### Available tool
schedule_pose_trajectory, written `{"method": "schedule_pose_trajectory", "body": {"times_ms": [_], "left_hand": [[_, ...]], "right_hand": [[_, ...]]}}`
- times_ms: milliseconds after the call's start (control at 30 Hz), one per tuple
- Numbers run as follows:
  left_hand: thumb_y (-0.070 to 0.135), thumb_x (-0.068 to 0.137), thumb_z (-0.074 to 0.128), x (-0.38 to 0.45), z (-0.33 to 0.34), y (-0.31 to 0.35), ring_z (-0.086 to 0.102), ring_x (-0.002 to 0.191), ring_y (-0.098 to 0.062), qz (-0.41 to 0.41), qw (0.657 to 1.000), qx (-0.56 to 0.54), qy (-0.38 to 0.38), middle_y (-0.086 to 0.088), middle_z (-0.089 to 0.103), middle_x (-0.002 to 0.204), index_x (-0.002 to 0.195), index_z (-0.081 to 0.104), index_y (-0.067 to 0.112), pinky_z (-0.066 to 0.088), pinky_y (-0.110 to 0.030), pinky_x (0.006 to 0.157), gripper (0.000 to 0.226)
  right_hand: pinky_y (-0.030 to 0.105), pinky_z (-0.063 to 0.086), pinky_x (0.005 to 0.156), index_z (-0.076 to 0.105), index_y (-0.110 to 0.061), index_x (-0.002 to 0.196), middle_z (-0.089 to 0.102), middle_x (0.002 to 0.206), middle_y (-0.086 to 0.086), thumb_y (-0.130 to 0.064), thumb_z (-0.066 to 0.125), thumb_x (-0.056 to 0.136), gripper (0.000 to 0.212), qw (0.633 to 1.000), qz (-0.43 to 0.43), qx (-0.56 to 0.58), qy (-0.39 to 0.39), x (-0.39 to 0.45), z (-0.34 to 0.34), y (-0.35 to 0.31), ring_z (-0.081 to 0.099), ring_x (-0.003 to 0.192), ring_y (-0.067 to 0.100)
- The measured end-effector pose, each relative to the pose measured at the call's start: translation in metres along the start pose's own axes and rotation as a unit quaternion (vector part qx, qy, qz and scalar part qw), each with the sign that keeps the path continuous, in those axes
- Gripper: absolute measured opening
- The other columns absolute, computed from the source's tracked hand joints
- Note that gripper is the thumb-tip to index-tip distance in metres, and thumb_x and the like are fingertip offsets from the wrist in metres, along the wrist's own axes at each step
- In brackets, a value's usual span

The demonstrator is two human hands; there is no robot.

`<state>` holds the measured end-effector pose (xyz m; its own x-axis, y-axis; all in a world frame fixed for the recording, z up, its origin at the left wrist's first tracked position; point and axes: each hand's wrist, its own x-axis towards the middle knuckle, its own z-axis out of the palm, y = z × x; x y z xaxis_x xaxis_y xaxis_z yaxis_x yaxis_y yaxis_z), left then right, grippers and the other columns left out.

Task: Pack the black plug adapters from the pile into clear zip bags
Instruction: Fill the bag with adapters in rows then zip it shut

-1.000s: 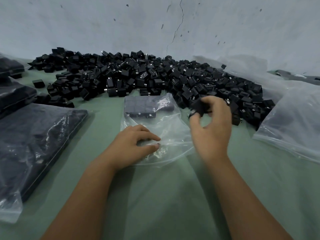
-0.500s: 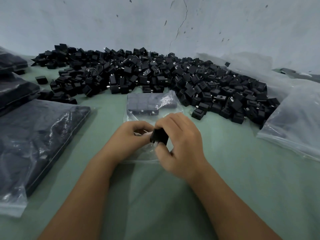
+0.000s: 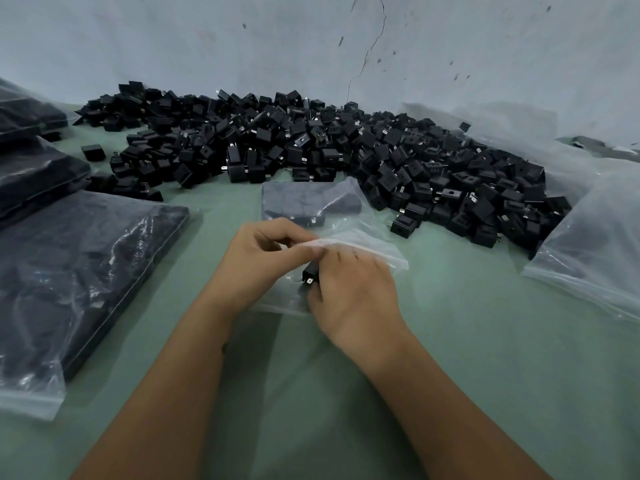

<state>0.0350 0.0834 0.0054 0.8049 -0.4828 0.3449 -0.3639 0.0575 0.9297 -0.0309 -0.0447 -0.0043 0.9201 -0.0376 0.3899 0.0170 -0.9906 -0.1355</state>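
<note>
A: Centre, near: left hand (image 3: pixel 263 261), fingers curled, pinching the upper lip of a clear zip bag (image 3: pixel 367 247) and lifting it off the green table (image 3: pixel 467 358).

B: Right hand (image 3: pixel 353 292)?

A: Fingers curled round one black plug adapter (image 3: pixel 309 276), metal prong visible, held at the bag's mouth, fingertips under the raised plastic.

B: Contents of that bag?

A: At its far end, a flat row of packed adapters (image 3: pixel 304 202) behind the plastic; count not readable.

B: Source of the adapters?

A: Loose pile of black plug adapters (image 3: pixel 329 157), far across the table against the grey cracked wall (image 3: pixel 346 46), reaching down on the right to just beside the bag.

B: Margins?

A: Left: filled bags of adapters (image 3: pixel 79 271), lying flat, more stacked behind. Right: large crumpled clear bag (image 3: pixel 588 251), contents indistinct.
</note>
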Motion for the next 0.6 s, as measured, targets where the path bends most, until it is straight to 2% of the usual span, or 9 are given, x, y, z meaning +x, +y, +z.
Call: {"method": "schedule_pose_trajectory", "body": {"times_ms": [67, 133, 200, 233, 267, 367, 467, 533, 600], "left_hand": [[0.019, 0.075, 0.078, 0.000, 0.001, 0.001, 0.065, 0.078, -0.015, 0.007, 0.999, -0.013, -0.033, -0.006, 0.070, 0.079, 0.078, 0.077, 0.016, 0.051, -0.022, 0.073, 0.005], [0.016, 0.075, 0.076, 0.000, 0.002, 0.002, 0.064, 0.078, -0.016, 0.004, 0.999, -0.021, -0.048, -0.005, 0.070, 0.079, 0.079, 0.077, 0.014, 0.049, -0.024, 0.073, 0.005], [0.016, 0.074, 0.077, 0.000, 0.003, 0.002, 0.063, 0.077, -0.015, -0.007, 0.997, -0.037, -0.060, -0.003, 0.070, 0.079, 0.080, 0.077, 0.013, 0.047, -0.024, 0.072, 0.007], [0.018, 0.073, 0.079, -0.001, 0.003, 0.002, 0.063, 0.077, -0.013, -0.011, 0.997, -0.047, -0.068, -0.003, 0.070, 0.078, 0.080, 0.077, 0.012, 0.047, -0.022, 0.072, 0.009], [0.019, 0.073, 0.079, -0.001, 0.003, 0.002, 0.063, 0.076, -0.012, -0.010, 0.996, -0.051, -0.074, -0.002, 0.070, 0.078, 0.081, 0.077, 0.010, 0.047, -0.019, 0.071, 0.012], [0.017, 0.073, 0.080, -0.001, 0.003, 0.001, 0.065, 0.078, -0.009, -0.010, 0.995, -0.060, -0.081, 0.000, 0.072, 0.080, 0.083, 0.078, 0.011, 0.048, -0.016, 0.073, 0.012], [0.037, 0.076, 0.073, 0.000, 0.000, -0.002, 0.067, 0.083, -0.007, -0.018, 0.998, -0.042, -0.043, 0.003, 0.074, 0.084, 0.087, 0.080, 0.025, 0.048, -0.015, 0.077, 0.018], [0.049, 0.080, 0.060, 0.000, -0.005, -0.007, 0.064, 0.085, -0.011, -0.029, 1.000, -0.003, 0.012, 0.004, 0.071, 0.084, 0.095, 0.078, 0.029, 0.046, -0.024, 0.081, 0.031], [0.050, 0.083, 0.050, 0.001, -0.009, -0.010, 0.062, 0.085, -0.015, -0.035, 0.997, -0.008, 0.065, 0.003, 0.069, 0.085, 0.101, 0.076, 0.030, 0.043, -0.033, 0.082, 0.038]], "right_hand": [[0.017, 0.027, 0.050, 0.053, -0.022, 0.092, 0.042, 0.072, -0.009, -0.017, 0.046, 0.093, 0.008, 1.000, 0.014, -0.026, -0.010, 0.001, 0.002, 0.001, 0.046, 0.068, 0.010], [0.019, 0.016, 0.045, 0.037, -0.016, 0.073, 0.026, 0.065, -0.008, -0.005, 0.040, 0.093, 0.023, 0.998, 0.039, -0.045, -0.032, 0.001, 0.004, 0.003, 0.033, 0.057, 0.008], [0.019, 0.024, 0.049, 0.024, -0.015, 0.065, 0.026, 0.066, -0.006, 0.001, 0.037, 0.091, 0.033, 0.996, 0.049, -0.050, -0.050, 0.001, 0.004, 0.005, 0.035, 0.059, 0.007], [0.020, 0.032, 0.055, 0.025, -0.015, 0.065, 0.029, 0.067, -0.005, 0.002, 0.037, 0.091, 0.033, 0.996, 0.054, -0.054, -0.049, 0.001, 0.004, 0.007, 0.041, 0.064, 0.009], [0.024, 0.038, 0.061, 0.031, -0.014, 0.067, 0.032, 0.069, -0.005, 0.003, 0.039, 0.091, 0.030, 0.996, 0.062, -0.047, -0.041, 0.004, 0.005, 0.008, 0.045, 0.071, 0.012], [0.028, 0.034, 0.064, 0.048, -0.016, 0.080, 0.045, 0.080, -0.003, -0.001, 0.044, 0.091, 0.019, 0.994, 0.104, -0.025, 0.010, 0.010, -0.002, 0.009, 0.046, 0.077, 0.015], [0.027, 0.035, 0.063, 0.055, -0.019, 0.090, 0.056, 0.093, 0.000, -0.009, 0.044, 0.092, 0.015, 0.994, 0.092, -0.051, 0.000, 0.006, -0.005, 0.005, 0.055, 0.085, 0.018], [0.026, 0.031, 0.056, 0.056, -0.021, 0.076, 0.053, 0.077, -0.002, -0.020, 0.051, 0.088, 0.013, 0.993, 0.071, -0.087, 0.024, -0.003, -0.008, -0.002, 0.055, 0.075, 0.019], [0.024, 0.023, 0.049, 0.044, -0.018, 0.062, 0.040, 0.062, -0.006, -0.028, 0.045, 0.088, 0.028, 0.994, 0.070, -0.072, 0.037, -0.005, -0.005, -0.002, 0.044, 0.059, 0.016]]}}
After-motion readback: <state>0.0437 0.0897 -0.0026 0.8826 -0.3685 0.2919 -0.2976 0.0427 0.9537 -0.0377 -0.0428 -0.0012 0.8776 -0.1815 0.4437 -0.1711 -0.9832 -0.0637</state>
